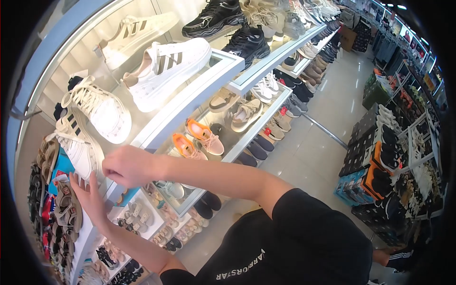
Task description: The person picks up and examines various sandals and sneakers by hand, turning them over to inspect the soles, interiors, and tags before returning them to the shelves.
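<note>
At shelf edge, left hand [88, 202] spread wide, fingers flat against white black-striped sneaker [78, 145]. Right hand [124, 166] curled knuckles-up just beside it, grip impossible to tell. Sneaker at left end of white shelf [190, 102], near dotted white sneaker [102, 111]. Orange shoes [204, 135] one tier below.

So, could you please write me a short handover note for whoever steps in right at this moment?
Left hand: open, fingertips under the striped white sneaker.
Right hand: curled shut at that sneaker's front; what it grips is hidden.
Sneaker: tilted at the end of the white shelf, beside a white lace-up shoe.
Done: sneaker is up among the displayed shoes.
Left: neither hand has let go.
</note>
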{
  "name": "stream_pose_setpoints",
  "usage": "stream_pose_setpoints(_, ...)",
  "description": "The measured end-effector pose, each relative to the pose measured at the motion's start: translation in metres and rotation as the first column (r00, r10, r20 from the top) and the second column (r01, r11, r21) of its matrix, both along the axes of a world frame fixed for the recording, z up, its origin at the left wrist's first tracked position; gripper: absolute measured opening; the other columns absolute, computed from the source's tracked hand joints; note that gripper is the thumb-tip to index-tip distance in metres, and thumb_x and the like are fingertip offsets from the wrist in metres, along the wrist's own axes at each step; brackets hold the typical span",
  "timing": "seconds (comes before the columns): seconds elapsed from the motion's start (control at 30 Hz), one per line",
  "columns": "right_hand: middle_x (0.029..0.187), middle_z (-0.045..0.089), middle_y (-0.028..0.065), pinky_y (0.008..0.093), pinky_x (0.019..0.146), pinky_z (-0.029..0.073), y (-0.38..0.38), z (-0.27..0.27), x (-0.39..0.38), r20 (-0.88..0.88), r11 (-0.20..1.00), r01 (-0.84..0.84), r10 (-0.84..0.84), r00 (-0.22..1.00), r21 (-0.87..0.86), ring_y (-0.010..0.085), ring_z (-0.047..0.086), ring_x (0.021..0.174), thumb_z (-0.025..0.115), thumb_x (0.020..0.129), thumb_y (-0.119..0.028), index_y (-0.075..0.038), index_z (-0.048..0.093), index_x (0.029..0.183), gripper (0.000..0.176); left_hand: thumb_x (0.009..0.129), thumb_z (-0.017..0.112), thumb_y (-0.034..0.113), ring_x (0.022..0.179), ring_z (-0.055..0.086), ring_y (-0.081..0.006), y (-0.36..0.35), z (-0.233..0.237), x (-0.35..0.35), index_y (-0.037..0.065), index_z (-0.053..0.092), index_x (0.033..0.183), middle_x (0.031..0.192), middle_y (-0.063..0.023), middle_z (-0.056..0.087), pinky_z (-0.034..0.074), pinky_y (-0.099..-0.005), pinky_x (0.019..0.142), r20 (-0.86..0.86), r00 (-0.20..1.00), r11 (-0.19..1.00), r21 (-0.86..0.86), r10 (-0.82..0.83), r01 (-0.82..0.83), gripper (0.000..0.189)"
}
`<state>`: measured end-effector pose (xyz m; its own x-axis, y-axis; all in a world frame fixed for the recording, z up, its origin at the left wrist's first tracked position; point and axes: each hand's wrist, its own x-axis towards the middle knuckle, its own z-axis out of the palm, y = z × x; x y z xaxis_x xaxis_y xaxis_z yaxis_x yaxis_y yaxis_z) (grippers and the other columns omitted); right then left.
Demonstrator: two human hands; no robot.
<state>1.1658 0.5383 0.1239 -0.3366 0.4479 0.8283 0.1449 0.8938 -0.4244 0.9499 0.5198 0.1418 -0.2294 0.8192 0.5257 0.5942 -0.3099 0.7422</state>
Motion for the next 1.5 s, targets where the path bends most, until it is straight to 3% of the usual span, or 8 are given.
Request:
stream_pose_setpoints(0.13,0.095,0.062,0.0071,0.0398,0.072,0.052,-0.034,-0.026,0.078,0.052,0.976,-0.131,0.124,0.991,0.177,0.0271,0.063,0.088,0.070,0.083,-0.008,-0.007,0.064,0.091,0.010,0.098,0.065,0.023,0.142,0.039,-0.0363,0.004,-0.006,-0.009,0.000,0.024,0.156,0.156,-0.0257,0.034,0.039,-0.0414,0.110,-0.063,0.998,0.999,0.033,0.005,-0.003,0.075)
stream_pose_setpoints(0.3,0.091,0.067,0.0073,0.0324,0.073,0.053,-0.074,-0.098,0.290,0.164,0.923,0.176,-0.126,0.978,-0.342,0.0218,0.067,0.079,0.070,0.088,-0.010,-0.005,0.067,0.098,0.011,0.102,0.057,0.011,0.141,0.042,-0.0271,0.005,-0.009,-0.004,-0.006,0.033,0.149,0.152,-0.0198,0.042,0.037,-0.0377,0.113,-0.008,0.991,0.953,0.273,0.135,-0.128,0.056)
stream_pose_setpoints(0.47,0.090,0.072,0.0136,0.0357,0.074,0.056,-0.180,-0.245,0.501,0.445,0.256,0.666,-0.572,0.689,-0.701,0.0254,0.071,0.081,0.071,0.087,-0.014,0.000,0.069,0.102,0.021,0.100,0.049,0.000,0.109,0.062,-0.0256,-0.057,-0.063,0.083,-0.009,0.057,0.124,0.122,-0.0180,0.063,0.048,-0.0344,0.096,0.001,0.925,0.733,0.610,0.380,-0.302,0.027)
stream_pose_setpoints(0.57,0.091,0.073,0.0158,0.0350,0.074,0.057,-0.244,-0.281,0.571,0.531,0.020,0.663,-0.581,0.617,-0.749,0.0252,0.072,0.081,0.071,0.087,-0.014,0.000,0.070,0.103,0.021,0.095,0.047,-0.006,0.088,0.059,-0.0197,-0.089,-0.122,0.199,-0.007,0.059,0.110,0.099,-0.0134,0.062,0.048,-0.0308,0.079,0.024,1.000,0.906,0.424,-0.004,-0.006,0.019)
stream_pose_setpoints(0.67,0.089,0.073,0.0143,0.0320,0.074,0.056,-0.226,-0.262,0.600,0.474,0.059,0.646,-0.629,0.616,-0.761,0.0210,0.071,0.081,0.071,0.089,-0.014,0.001,0.070,0.103,0.021,0.086,0.054,-0.012,0.079,0.062,-0.0206,-0.083,-0.158,0.316,-0.005,0.064,0.098,0.092,-0.0150,0.065,0.050,-0.0308,0.074,0.213,0.940,0.956,0.176,-0.268,0.233,0.017)
stream_pose_setpoints(1.0,0.124,0.065,0.0143,0.0327,0.102,0.044,0.029,-0.044,0.598,-0.291,0.809,0.250,-0.452,0.843,-0.533,0.0186,0.058,0.119,0.064,0.098,-0.015,0.003,0.057,0.129,0.037,0.073,0.069,-0.005,0.108,0.061,-0.0338,0.007,-0.091,0.475,0.000,0.066,0.107,0.116,-0.0164,0.063,0.050,-0.0414,0.089,-0.300,0.726,0.735,0.104,-0.620,0.670,0.035)
stream_pose_setpoints(1.17,0.144,0.052,0.0159,0.0401,0.112,0.037,0.120,0.008,0.606,-0.041,0.852,0.296,-0.347,0.937,-0.431,0.0269,0.049,0.135,0.084,0.077,-0.028,-0.001,0.044,0.145,0.083,0.073,0.070,-0.004,0.115,0.058,-0.0332,0.041,-0.095,0.503,0.000,0.065,0.113,0.127,-0.0190,0.059,0.048,-0.0401,0.094,-0.255,0.792,0.782,0.165,-0.555,0.601,0.040)
stream_pose_setpoints(1.5,0.146,0.044,0.0167,0.0472,0.109,0.038,0.154,0.007,0.609,0.328,0.913,0.400,-0.402,0.855,0.079,0.0392,0.042,0.135,0.093,0.063,-0.032,-0.013,0.065,0.119,0.066,0.078,0.068,0.002,0.111,0.061,-0.0346,0.058,-0.103,0.526,0.001,0.065,0.110,0.119,-0.0184,0.063,0.048,-0.0407,0.094,-0.229,0.952,0.976,0.034,-0.201,0.214,0.032)
